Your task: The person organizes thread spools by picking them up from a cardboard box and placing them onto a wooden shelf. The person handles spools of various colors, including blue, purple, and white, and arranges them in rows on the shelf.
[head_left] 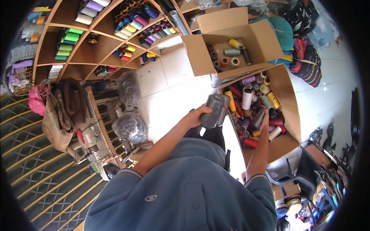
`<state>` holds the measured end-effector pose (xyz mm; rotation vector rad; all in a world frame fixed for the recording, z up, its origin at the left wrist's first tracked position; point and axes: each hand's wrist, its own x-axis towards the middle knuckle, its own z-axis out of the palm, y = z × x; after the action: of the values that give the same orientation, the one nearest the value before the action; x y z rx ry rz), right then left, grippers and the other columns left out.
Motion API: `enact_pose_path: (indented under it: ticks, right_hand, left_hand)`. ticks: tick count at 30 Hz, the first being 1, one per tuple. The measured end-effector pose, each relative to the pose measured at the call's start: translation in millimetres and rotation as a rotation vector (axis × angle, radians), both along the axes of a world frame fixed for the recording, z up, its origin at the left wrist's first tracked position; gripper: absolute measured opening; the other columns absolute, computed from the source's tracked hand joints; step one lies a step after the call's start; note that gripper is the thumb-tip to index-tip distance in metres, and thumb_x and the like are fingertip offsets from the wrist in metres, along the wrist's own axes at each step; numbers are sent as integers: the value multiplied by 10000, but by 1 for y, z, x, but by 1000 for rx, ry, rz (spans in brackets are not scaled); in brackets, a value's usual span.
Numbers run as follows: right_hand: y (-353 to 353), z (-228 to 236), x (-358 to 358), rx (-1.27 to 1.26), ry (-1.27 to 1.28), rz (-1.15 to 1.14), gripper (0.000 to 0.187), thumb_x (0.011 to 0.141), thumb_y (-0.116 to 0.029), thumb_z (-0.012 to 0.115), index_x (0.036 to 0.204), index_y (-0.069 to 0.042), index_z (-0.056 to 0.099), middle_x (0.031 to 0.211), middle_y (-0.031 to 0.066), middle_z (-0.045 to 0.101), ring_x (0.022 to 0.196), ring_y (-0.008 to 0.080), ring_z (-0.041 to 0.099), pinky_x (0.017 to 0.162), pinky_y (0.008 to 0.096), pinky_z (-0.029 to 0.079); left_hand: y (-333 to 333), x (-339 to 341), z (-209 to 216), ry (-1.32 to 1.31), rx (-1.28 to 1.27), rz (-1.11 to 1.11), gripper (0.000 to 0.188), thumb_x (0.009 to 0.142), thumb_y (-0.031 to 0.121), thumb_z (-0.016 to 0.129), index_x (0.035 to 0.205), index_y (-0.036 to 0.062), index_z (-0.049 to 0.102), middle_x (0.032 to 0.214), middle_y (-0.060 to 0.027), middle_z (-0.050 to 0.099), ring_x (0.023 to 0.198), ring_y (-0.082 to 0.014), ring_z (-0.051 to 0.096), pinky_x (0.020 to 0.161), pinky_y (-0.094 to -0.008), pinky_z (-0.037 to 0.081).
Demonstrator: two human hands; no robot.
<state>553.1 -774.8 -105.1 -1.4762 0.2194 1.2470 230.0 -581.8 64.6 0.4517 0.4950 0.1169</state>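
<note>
My left hand (195, 117) is closed around dark grey thread spools (214, 111), held up beside the near cardboard box in front of my body. How many spools are in that grip I cannot tell. My right hand (265, 120) reaches into the near box (289, 98), its fingers around a dark brownish-grey thread spool (257, 119). Around it lies a jumble of spools in purple, red, yellow, white and grey. A tall white spool (247, 99) stands out left of my right hand, and a yellow spool (273, 100) lies beyond it.
Another open cardboard box (223, 21) with fewer spools sits behind the near one. A wooden shelf (96, 52) of coloured spools stands at far left, with a sewing machine (90, 144) below it. Plastic bags (130, 127) lie on the white tiles. A chair (295, 179) stands at right.
</note>
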Motion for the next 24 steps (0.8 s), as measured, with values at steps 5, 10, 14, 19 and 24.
enact_pose_path:
  ticks: [5, 10, 14, 19, 24]
  right_hand:
    - [-24, 55, -36, 209, -212, -86, 482, 898, -540, 462, 1236, -200, 509, 923, 46, 543, 747, 172, 582, 625, 327, 531]
    - [0, 167, -101, 385, -187, -46, 503, 871, -498, 458, 1258, -179, 503, 973, 98, 554, 563, 191, 590, 526, 301, 513]
    - [42, 220, -168, 504, -226, 220, 553, 820, -514, 503, 1236, -151, 475, 983, 138, 548, 536, 186, 567, 483, 299, 494]
    - [90, 250, -228, 734, -32, 560, 547, 838, -471, 518, 1187, -51, 492, 1144, 99, 496, 815, 149, 578, 606, 305, 542]
    - [137, 282, -276, 666, -163, 891, 490, 838, -454, 498, 1111, -51, 550, 1087, 65, 541, 933, 144, 538, 777, 273, 462]
  left_hand:
    - [4, -36, 16, -251, -112, 43, 712, 773, 401, 619, 1334, 18, 406, 1249, -287, 507, 1183, -344, 532, 991, -413, 456]
    - [15, -72, 30, -388, -82, 173, 762, 725, 481, 638, 1292, 8, 452, 1345, -325, 398, 1252, -385, 462, 976, -471, 464]
    - [33, -107, 1, -495, -107, 320, 825, 695, 511, 656, 1320, 11, 455, 1392, -333, 338, 1268, -406, 427, 997, -486, 439]
    - [42, -118, 54, -623, -6, 312, 923, 668, 578, 675, 1348, -3, 446, 1354, -299, 410, 1182, -329, 526, 883, -420, 517]
    - [61, -179, 28, -682, 108, 323, 1042, 618, 660, 679, 1306, -89, 455, 1215, -272, 544, 1150, -343, 545, 932, -381, 479]
